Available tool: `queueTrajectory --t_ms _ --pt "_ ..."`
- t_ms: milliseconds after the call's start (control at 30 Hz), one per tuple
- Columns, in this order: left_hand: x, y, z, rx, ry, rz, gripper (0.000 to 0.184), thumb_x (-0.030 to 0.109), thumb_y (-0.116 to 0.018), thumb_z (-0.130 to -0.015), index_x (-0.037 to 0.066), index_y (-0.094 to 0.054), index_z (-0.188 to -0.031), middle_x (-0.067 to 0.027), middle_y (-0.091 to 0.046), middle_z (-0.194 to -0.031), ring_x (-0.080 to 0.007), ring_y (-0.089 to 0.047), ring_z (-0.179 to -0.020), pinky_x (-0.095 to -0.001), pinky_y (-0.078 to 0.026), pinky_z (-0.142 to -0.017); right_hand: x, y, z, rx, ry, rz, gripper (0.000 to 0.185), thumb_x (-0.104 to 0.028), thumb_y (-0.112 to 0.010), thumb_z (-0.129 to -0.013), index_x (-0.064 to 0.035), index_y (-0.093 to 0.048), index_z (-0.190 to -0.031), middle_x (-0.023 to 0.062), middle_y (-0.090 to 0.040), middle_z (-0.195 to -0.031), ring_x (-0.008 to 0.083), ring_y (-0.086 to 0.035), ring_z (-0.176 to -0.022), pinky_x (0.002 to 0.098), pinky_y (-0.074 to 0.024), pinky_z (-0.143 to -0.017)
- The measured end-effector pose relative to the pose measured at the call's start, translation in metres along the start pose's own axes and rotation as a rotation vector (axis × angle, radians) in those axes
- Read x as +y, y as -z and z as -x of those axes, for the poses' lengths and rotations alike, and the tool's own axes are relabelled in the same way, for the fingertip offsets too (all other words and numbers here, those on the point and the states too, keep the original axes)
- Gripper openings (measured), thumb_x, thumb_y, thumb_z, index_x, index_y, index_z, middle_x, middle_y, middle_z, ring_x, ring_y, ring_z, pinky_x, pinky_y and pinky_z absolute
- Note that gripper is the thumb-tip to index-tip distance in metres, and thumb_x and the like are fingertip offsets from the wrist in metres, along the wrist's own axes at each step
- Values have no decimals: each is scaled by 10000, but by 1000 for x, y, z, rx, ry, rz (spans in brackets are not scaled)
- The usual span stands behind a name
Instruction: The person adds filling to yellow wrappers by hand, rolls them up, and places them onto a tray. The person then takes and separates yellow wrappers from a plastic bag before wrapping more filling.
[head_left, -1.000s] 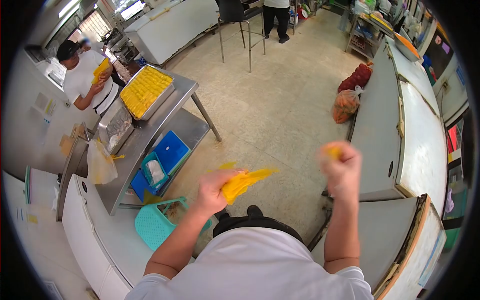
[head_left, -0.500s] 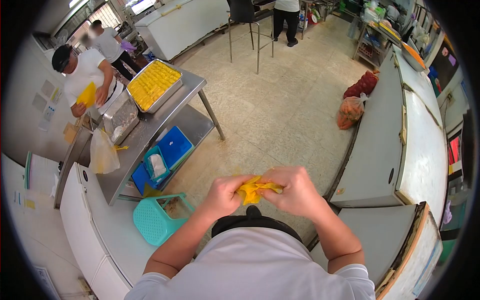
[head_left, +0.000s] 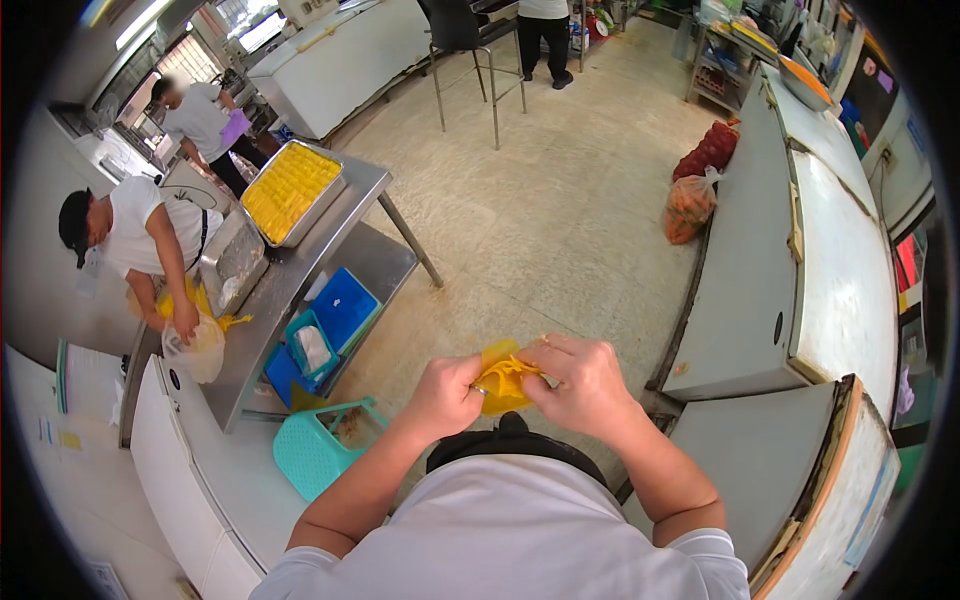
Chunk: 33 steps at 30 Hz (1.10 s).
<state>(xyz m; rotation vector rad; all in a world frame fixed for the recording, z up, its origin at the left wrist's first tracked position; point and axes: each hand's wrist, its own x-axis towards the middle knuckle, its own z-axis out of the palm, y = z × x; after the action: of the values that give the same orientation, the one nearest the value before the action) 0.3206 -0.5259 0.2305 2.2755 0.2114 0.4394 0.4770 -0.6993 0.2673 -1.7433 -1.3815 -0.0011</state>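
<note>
In front of my waist, both hands grip a bunch of thin yellow wrapper sheets (head_left: 505,385), crumpled and partly fanned out. My left hand (head_left: 447,398) is closed around the left edge, thumb on top. My right hand (head_left: 582,382) pinches the opposite side. The exact number of sheets and whether anything lies inside them cannot be made out. On the steel table (head_left: 330,215) ahead to the left, a metal tray (head_left: 292,192) holds tight rows of yellow wrapped pieces.
At the table's far side a co-worker (head_left: 150,235) reaches into a plastic bag (head_left: 195,350) beside a floury metal pan (head_left: 232,262). A turquoise stool (head_left: 310,460) stands left of me. White chest freezers (head_left: 735,260) line the right, with bagged carrots (head_left: 690,208) on the floor.
The yellow sheets between my hands have shifted and spread into a rounder shape. The co-worker has bent down, lowering the yellow sheets to the plastic bag. My view has turned slightly.
</note>
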Motion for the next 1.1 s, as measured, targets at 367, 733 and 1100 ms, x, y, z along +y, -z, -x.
queueTrajectory --t_ms 367,733,1100 --pt "11 -1 -9 -22 -3 7 110 -7 -574 -787 -8 -645 -870 -245 -664 -784 -478 -662 -719 -508 -520 -613 7 2 9 96 -118 -188 143 -30 -807 -806 -10 -786 -946 137 -751 -865 307 -706 -670 381 -565 -594" --pt "0 15 -1 -24 23 140 281 -24 -570 -898 9 -761 -1102 -207 -762 -910 -343 -773 -798 -388 -578 -706 -8 1 -7 33 -230 -378 110 71 -696 -852 28 -764 -927 132 -720 -830 223 -657 -687 323 -495 -602" --pt "-15 58 22 291 5 214 396 -60 -573 -920 29 -745 -1265 -184 -804 -1083 -302 -793 -919 -374 -606 -818 -6 -68 -47 189 -223 -437 9 0 -717 -964 9 -719 -965 85 -678 -817 203 -625 -694 325 -490 -626"
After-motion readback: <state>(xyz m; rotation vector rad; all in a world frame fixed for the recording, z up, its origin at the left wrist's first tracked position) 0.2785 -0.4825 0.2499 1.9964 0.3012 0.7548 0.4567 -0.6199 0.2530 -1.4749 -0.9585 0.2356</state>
